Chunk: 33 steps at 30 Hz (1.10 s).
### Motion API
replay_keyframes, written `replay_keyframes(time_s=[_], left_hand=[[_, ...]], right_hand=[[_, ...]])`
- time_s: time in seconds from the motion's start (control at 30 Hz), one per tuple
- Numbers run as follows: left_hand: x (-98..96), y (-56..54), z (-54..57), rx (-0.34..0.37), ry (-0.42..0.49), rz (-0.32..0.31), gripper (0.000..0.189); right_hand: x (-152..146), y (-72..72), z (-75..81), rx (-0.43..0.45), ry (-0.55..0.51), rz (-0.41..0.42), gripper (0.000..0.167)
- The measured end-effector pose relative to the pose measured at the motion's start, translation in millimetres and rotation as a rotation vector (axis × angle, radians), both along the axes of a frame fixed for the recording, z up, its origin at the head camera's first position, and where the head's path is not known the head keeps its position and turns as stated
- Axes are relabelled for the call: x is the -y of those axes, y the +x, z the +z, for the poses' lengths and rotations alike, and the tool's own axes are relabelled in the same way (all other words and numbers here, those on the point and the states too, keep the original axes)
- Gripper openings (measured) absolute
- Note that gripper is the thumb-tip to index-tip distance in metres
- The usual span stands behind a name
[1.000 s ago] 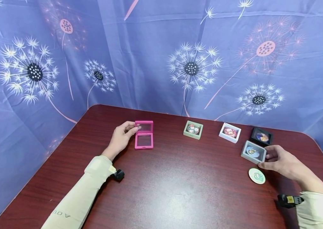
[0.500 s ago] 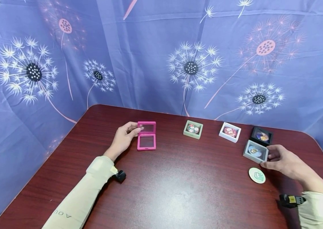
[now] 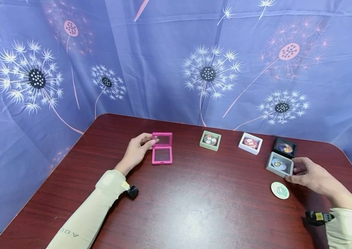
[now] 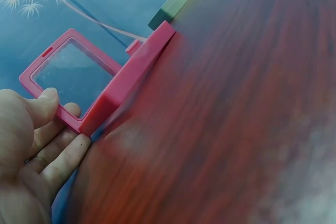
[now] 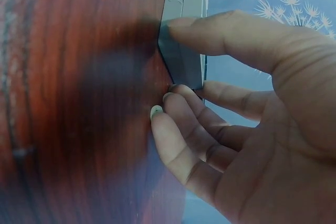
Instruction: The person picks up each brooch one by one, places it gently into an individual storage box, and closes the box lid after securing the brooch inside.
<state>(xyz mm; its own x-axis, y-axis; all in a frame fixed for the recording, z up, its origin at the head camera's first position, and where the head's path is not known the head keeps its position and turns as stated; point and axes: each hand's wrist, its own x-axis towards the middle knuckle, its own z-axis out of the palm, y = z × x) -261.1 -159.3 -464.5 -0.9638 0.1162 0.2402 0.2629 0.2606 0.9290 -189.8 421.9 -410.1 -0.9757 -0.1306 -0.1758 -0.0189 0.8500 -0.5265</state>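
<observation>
In the head view my left hand (image 3: 136,152) pinches the raised lid of a pink display case (image 3: 162,163), which stands unfolded on the table. Thumb in front and fingers behind the lid's frame show in the left wrist view, where the pink case (image 4: 118,90) has a clear window. At the right, my right hand (image 3: 314,178) grips a grey display case (image 3: 274,172) by its near right corner; a blue round piece shows inside. The thumb presses the side of the grey case (image 5: 181,59) in the right wrist view. A pale round disc (image 3: 280,190) with a green picture lies just nearer.
A black case (image 3: 293,151) sits right behind the grey one. Along the back stand a white case (image 3: 249,150) and a light green case (image 3: 208,147), each with a round piece inside. A patterned blue cloth (image 3: 157,69) hangs behind the dark red table (image 3: 194,193).
My left hand has slid the pink case a little to the right. The grey case has shifted slightly right with my right hand, close against the black case. Other things stay put.
</observation>
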Motion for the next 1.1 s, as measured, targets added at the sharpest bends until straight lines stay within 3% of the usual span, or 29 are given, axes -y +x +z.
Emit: replay_keyframes(time_s=[0.33, 0.53, 0.7, 1.1], left_hand=[[-5.0, 1.5, -0.4, -0.001, 0.003, -0.022, 0.024], [-11.2, 3.7, -0.3, 0.000, 0.007, -0.044, 0.022], [-16.6, 6.5, 0.0, 0.010, -0.024, -0.056, 0.022], [-23.6, 11.2, 0.0, -0.013, -0.117, -0.056, 0.020]], right_hand=[[-0.3, -0.3, 0.1, -0.010, -0.009, 0.010, 0.078], [-1.6, 0.8, 3.5, 0.005, 0.001, 0.018, 0.089], [-1.6, 2.2, 9.4, 0.026, 0.036, 0.016, 0.098], [2.9, 2.9, 15.1, 0.026, 0.080, 0.029, 0.091]])
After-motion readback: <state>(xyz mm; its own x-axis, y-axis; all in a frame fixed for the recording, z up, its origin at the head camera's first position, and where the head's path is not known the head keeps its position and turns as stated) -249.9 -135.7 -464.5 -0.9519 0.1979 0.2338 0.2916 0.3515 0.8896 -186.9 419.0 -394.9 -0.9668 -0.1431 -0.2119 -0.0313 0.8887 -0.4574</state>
